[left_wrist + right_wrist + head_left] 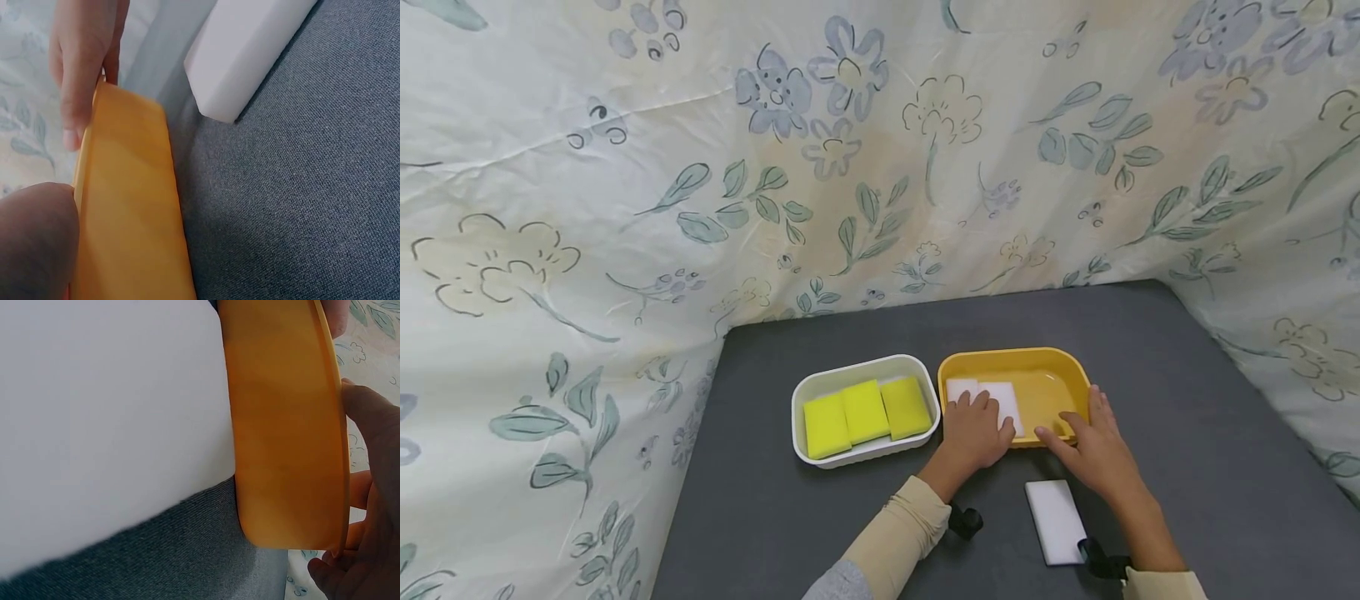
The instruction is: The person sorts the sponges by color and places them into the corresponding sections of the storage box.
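Observation:
White sponge blocks [1002, 398] lie side by side at the left end of a yellow plastic tray [1037, 364]. My left hand [976, 429] reaches over the front rim and rests on these blocks, its fingers partly covering them. At the tray's right front corner, my right hand [1101, 454] holds the rim, with fingers on both sides of the wall and the thumb at the front edge. Another white sponge block [1056, 522] lies on the table in front of the tray, between my wrists; it looms large in the right wrist view.
Left of the yellow tray, close beside it, stands a white tray [868, 452] with three yellow sponges [865, 411] in a row. Both trays stand on a dark grey cloth-covered table [752, 500]. Floral fabric [850, 167] hangs behind and along the sides.

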Demonstrator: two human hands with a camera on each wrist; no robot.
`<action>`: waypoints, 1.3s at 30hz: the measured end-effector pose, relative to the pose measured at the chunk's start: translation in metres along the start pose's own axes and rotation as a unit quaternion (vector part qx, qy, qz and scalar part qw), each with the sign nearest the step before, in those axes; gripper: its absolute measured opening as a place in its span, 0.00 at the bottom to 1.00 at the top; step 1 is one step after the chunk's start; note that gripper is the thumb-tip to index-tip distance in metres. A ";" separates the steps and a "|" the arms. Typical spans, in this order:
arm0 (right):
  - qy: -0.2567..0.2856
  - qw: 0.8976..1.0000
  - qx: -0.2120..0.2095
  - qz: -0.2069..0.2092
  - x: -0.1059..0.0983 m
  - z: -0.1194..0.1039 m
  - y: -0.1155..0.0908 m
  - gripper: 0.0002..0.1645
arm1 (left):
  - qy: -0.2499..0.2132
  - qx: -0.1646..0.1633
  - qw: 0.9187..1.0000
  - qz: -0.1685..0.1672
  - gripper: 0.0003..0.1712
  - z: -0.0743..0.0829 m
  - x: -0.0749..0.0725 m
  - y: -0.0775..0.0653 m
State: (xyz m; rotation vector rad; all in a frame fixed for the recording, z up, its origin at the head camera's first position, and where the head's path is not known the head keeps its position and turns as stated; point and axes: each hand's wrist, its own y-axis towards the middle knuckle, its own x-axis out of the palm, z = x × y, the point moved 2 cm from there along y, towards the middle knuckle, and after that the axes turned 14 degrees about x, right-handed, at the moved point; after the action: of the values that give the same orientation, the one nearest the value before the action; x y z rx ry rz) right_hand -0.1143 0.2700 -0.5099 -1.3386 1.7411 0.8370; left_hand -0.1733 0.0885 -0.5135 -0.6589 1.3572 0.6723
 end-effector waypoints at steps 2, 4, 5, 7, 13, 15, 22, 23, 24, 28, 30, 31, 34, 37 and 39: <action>-0.001 1.000 0.000 0.002 0.000 -0.001 0.000 0.41 | 0.003 -0.004 1.000 0.001 0.29 0.000 -0.001 0.000; -0.002 1.000 -0.001 0.002 0.000 -0.001 0.000 0.41 | 0.005 -0.008 1.000 0.001 0.29 0.001 -0.002 -0.001; -0.002 1.000 -0.002 0.001 -0.001 -0.001 0.000 0.41 | 0.006 -0.009 1.000 0.001 0.29 0.001 -0.002 -0.001; -0.004 1.000 -0.003 0.000 -0.001 -0.001 0.000 0.41 | 0.005 -0.012 1.000 0.002 0.29 0.001 -0.002 -0.001; -0.011 1.000 -0.001 -0.004 -0.003 -0.003 0.002 0.42 | 0.007 0.000 1.000 0.020 0.30 0.001 0.001 -0.001; -0.014 1.000 0.001 -0.007 -0.004 -0.004 0.002 0.42 | 0.003 0.012 0.999 0.039 0.30 0.001 0.001 -0.003; -0.013 1.000 -0.001 -0.006 -0.004 -0.004 0.003 0.42 | -0.063 0.064 0.982 0.165 0.22 0.009 -0.007 -0.017; -0.013 1.000 -0.004 -0.003 -0.004 -0.003 0.003 0.42 | -0.074 0.072 0.976 0.189 0.20 0.011 -0.008 -0.020; -0.013 1.000 -0.007 -0.001 -0.004 -0.003 0.003 0.41 | -0.086 0.083 0.969 0.214 0.19 0.014 -0.009 -0.023; -0.012 1.000 -0.011 0.003 -0.003 -0.001 0.002 0.41 | -0.128 0.142 0.933 0.305 0.15 0.027 -0.006 -0.036; -0.011 1.000 -0.008 0.004 -0.002 0.000 0.002 0.41 | -0.144 0.167 0.917 0.332 0.14 0.034 -0.003 -0.043; -0.010 1.000 -0.006 0.006 -0.002 0.000 0.002 0.41 | -0.148 0.175 0.912 0.339 0.13 0.038 0.000 -0.047; -0.009 1.000 0.000 0.010 -0.001 0.000 0.001 0.42 | -0.163 0.193 0.909 0.332 0.14 0.048 0.009 -0.060; -0.012 1.000 0.003 0.012 -0.001 0.000 0.000 0.42 | -0.162 0.206 0.921 0.290 0.20 0.057 0.020 -0.072; -0.015 1.000 0.006 0.009 -0.001 0.000 0.000 0.42 | -0.163 0.219 0.930 0.245 0.26 0.061 0.027 -0.078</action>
State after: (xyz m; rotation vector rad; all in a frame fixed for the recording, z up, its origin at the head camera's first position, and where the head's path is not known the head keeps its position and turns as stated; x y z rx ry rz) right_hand -0.1138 0.2701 -0.5086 -1.2986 1.7349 0.8508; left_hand -0.0721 0.0859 -0.5314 0.1595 1.3012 0.7962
